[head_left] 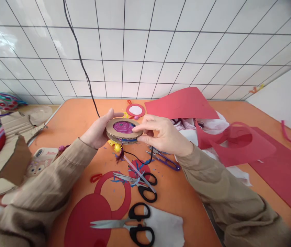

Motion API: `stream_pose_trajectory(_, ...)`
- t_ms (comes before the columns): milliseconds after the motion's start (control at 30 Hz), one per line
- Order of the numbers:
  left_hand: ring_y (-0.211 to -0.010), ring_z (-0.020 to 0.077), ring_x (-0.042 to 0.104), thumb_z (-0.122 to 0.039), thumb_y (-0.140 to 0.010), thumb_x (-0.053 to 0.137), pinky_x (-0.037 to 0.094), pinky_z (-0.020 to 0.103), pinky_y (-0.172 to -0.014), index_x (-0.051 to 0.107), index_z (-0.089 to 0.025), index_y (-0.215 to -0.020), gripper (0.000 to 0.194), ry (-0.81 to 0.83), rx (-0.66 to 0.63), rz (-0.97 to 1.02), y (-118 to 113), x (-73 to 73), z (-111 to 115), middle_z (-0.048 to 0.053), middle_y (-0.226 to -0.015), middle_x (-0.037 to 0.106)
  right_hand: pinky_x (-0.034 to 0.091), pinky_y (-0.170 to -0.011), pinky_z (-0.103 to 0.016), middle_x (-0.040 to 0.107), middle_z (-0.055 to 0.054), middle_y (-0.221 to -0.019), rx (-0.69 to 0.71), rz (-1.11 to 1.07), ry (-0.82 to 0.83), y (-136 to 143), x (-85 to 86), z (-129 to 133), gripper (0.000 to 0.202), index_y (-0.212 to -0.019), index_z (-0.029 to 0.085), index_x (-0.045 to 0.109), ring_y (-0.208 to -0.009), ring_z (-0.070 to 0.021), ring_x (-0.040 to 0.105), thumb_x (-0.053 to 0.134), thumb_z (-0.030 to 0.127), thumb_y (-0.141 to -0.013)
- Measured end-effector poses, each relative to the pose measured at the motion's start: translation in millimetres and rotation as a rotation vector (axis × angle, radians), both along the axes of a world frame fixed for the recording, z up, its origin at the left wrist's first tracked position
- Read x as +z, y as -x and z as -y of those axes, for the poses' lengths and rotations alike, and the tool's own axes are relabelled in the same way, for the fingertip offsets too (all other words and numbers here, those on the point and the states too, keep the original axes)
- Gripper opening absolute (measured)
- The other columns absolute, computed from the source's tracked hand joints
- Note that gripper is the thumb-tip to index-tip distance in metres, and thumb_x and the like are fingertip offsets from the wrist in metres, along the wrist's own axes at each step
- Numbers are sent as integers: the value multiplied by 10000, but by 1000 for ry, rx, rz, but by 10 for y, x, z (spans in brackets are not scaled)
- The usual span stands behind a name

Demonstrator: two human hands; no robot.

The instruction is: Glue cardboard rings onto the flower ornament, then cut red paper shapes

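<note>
Both my hands hold a round cardboard piece (pixel 124 136) above the orange table. Inside its ring lies a purple patterned disc (pixel 121 127), and blue shows along the layered edge. My left hand (pixel 101 129) grips the left side, thumb along the far rim. Fingers of my right hand (pixel 158 132) are bent onto the right side, pressing at the ring's inner edge. Just below the piece are a yellow bell (pixel 118 147) and a dark tassel (pixel 120 156); whether they are attached, I cannot tell. Purple-handled snips (pixel 169 162) lie under my right wrist.
Two black-handled scissors (pixel 147 187) (pixel 140 224) lie in front, near a red paper ring (pixel 127 192) and red disc (pixel 87 219). Blue scraps are scattered about. Red sheets (pixel 183 104) cover the right side. A phone (pixel 42 159) and cut cardboard (pixel 16 154) are left. A black cable (pixel 83 67) hangs behind.
</note>
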State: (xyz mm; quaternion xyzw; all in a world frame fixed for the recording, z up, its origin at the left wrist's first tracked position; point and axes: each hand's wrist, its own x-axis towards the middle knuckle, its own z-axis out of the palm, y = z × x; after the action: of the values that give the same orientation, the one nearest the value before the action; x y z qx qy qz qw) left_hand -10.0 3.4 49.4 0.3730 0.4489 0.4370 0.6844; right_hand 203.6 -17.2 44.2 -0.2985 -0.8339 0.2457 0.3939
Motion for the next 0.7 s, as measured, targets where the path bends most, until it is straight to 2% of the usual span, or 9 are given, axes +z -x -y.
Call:
stream_pose_trajectory(133, -727, 230, 707, -524, -891, 568, 537, 325, -656, 736, -102, -903, 454, 4, -55, 12, 34, -20, -32, 158, -930, 762, 465, -552, -255, 560, -16, -847, -13, 14, -47, 4, 11, 32, 207, -1012, 202, 722, -640, -107, 523, 674, 134, -823)
stream_pose_trajectory(300, -716, 229, 702, -481, -937, 495, 536, 327, -671, 750, -80, -865, 481, 1, -33, 76, 73, 16, -60, 167, -875, 759, 468, -566, -272, 565, -13, -805, -69, -7, -131, 24, 71, 68, 235, -1076, 214, 698, -650, -125, 524, 660, 168, -849)
stream_pose_trajectory(467, -716, 223, 702, -470, -951, 463, 539, 312, -665, 757, -88, -839, 495, 19, 12, 69, 102, 73, -73, 163, -871, 761, 497, -641, -303, 623, -30, -808, -278, -48, -169, 18, 22, -16, 205, -1050, 177, 691, -670, -143, 559, 619, 160, -858)
stream_pose_trajectory(533, -695, 215, 697, -468, -955, 446, 536, 310, -657, 758, -91, -818, 508, 7, 28, 61, 100, 101, -68, 156, -847, 760, 519, -675, -326, 665, -51, -830, -353, 49, -141, 28, -79, -83, 143, -971, 167, 695, -684, -161, 597, 609, 148, -858)
stream_pose_trajectory(567, -684, 214, 693, -472, -954, 442, 534, 312, -657, 757, -94, -806, 514, -4, 33, 59, 96, 117, -62, 152, -833, 760, 532, -710, -348, 686, -69, -850, -341, 151, -128, 44, -148, -115, 134, -954, 159, 694, -731, -187, 628, 598, 137, -863)
stream_pose_trajectory(633, -674, 219, 688, -496, -946, 433, 534, 323, -663, 756, -98, -794, 535, -24, 33, 53, 86, 154, -44, 151, -809, 757, 539, -829, -428, 705, -147, -1012, -223, 416, -160, 99, -306, -164, 239, -1058, 120, 680, -956, -276, 658, 542, 79, -866)
stream_pose_trajectory(700, -702, 239, 695, -509, -930, 430, 539, 339, -677, 756, -96, -811, 539, -40, 26, 58, 84, 193, -22, 152, -805, 756, 497, -971, -482, 657, -193, -1223, -82, 621, -199, 175, -468, -189, 385, -1222, 100, 616, -1181, -314, 594, 488, 27, -866)
